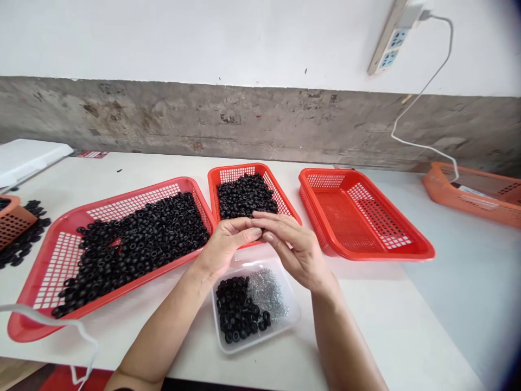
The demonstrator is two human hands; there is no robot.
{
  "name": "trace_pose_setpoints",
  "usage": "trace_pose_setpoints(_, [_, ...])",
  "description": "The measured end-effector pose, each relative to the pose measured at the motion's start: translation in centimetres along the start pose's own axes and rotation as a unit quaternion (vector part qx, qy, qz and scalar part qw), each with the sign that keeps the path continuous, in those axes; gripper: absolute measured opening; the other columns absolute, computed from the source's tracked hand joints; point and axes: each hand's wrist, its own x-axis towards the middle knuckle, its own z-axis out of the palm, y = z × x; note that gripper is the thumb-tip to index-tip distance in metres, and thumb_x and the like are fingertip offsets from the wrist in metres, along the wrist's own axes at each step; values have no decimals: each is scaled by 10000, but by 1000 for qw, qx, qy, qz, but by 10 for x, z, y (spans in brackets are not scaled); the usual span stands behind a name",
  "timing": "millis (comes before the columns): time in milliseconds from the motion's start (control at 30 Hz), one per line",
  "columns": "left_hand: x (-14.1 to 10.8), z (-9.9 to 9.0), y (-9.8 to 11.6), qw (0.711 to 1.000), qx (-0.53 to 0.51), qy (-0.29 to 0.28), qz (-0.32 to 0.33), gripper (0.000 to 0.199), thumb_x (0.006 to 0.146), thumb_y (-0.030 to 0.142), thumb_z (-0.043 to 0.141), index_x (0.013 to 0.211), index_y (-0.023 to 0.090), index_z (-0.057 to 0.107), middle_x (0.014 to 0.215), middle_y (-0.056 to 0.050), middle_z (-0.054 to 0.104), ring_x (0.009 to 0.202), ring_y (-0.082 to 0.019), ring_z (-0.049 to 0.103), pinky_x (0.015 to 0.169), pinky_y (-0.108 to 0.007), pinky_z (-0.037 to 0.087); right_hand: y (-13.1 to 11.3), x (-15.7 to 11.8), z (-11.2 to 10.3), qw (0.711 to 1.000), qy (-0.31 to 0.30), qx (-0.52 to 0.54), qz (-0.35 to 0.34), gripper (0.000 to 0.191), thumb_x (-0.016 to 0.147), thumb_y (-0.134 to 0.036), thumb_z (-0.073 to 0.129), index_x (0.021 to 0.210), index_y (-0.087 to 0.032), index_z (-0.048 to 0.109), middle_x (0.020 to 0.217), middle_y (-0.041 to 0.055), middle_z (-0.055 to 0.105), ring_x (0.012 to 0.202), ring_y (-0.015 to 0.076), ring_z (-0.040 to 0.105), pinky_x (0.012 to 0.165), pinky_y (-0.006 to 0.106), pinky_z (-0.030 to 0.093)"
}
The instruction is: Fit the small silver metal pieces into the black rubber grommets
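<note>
My left hand [230,239] and my right hand [295,244] meet above a clear plastic tub, fingertips together in a pinch. Between them a sliver of a small black part [261,233] shows; the fingers hide most of it. Below, the clear tub [257,347] contains round black parts [236,307] on its left side and tiny shiny metal pieces [268,293] on its right. Just behind my fingers stands a small red basket [214,191] of similar black parts [246,193].
To the left lies a large red basket [65,217] full of black parts. Stacked red baskets [329,212] sit at right. Farther out are orange baskets [459,198], a white box [32,155] and loose black parts [28,239]. A white cable [423,92] hangs from the power strip [388,43].
</note>
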Motion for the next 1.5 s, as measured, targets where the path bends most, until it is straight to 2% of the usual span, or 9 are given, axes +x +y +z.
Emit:
trace_pose_setpoints(167, [0, -3, -4, 1000, 4, 11, -12, 205, 722, 346, 867, 852, 194, 823, 791, -24, 756, 759, -136, 653, 782, -261, 508, 1, 3, 8, 987, 45, 126, 86, 230, 1015, -208, 560, 1119, -262, 758, 1210, 52, 743, 1158, 198, 694, 1001, 386, 585])
trace_pose_setpoints(267, [1, -5, -5, 999, 16, 31, -11, 220, 721, 360, 867, 843, 183, 821, 781, -27, 750, 746, -134, 644, 769, -262, 500, 0, 3, 12, 986, 67, 121, 93, 233, 1010, -197, 561, 1102, -266, 763, 1199, 47, 748, 1127, 197, 708, 977, 377, 599])
trace_pose_setpoints(467, [1, -3, 0, 999, 15, 33, 6, 173, 735, 334, 851, 801, 179, 813, 739, -11, 724, 713, -114, 614, 739, -236, 482, -3, 1, 8, 997, 21, -78, -2, 306, 1014, -234, 573, 1312, -219, 639, 1346, 102, 679, 1267, 241, 633, 1044, 454, 510])
trace_pose_setpoints(600, [0, -1, 2, 999, 23, 26, 14, 156, 756, 319, 830, 745, 166, 798, 708, -7, 702, 694, -109, 595, 704, -225, 471, -3, 2, 12, 968, 21, -239, -67, 362, 998, -278, 617, 1336, -153, 586, 1341, 160, 675, 1189, 258, 676, 1036, 463, 446])
trace_pose_setpoints(733, [0, 2, 0, 999, 32, 21, 11, 170, 756, 327, 823, 758, 159, 798, 721, -21, 713, 726, -132, 624, 735, -242, 489, -2, 3, 16, 951, 41, -293, -95, 273, 1015, -266, 596, 1259, -145, 618, 1250, 137, 730, 1099, 228, 717, 1018, 427, 421])
trace_pose_setpoints(833, [0, 0, 0, 999, 44, 14, 11, 172, 779, 334, 806, 772, 162, 795, 749, -24, 724, 734, -133, 632, 755, -246, 496, -2, 3, 15, 947, 46, -300, -101, 260, 1010, -282, 607, 1226, -139, 630, 1231, 133, 740, 1059, 225, 729, 1013, 426, 409])
trace_pose_setpoints(1033, [0, -10, 6, 993, 95, -66, -14, 185, 819, 357, 790, 883, 185, 809, 809, -23, 735, 758, -137, 634, 825, -267, 502, 0, 3, 13, 948, 58, -298, -97, 233, 991, -217, 605, 1210, -148, 644, 1200, 120, 753, 1036, 222, 735, 1020, 419, 397])
trace_pose_setpoints(1233, [0, -11, 6, 988, 138, -63, -8, 234, 817, 394, 789, 831, 161, 806, 785, -32, 716, 778, -159, 613, 792, -274, 474, 8, 1, 9, 958, 36, -267, -99, 263, 990, -242, 602, 1245, -213, 659, 1138, 87, 771, 969, 229, 736, 968, 433, 459])
trace_pose_setpoints(1500, [1, -10, 0, 987, 152, -56, -3, 240, 861, 385, 744, 854, 153, 805, 804, -32, 713, 816, -169, 614, 794, -270, 457, 17, 0, 10, 972, 18, -207, -113, 264, 1022, -268, 558, 1257, -199, 657, 1103, 91, 772, 950, 217, 738, 935, 412, 543])
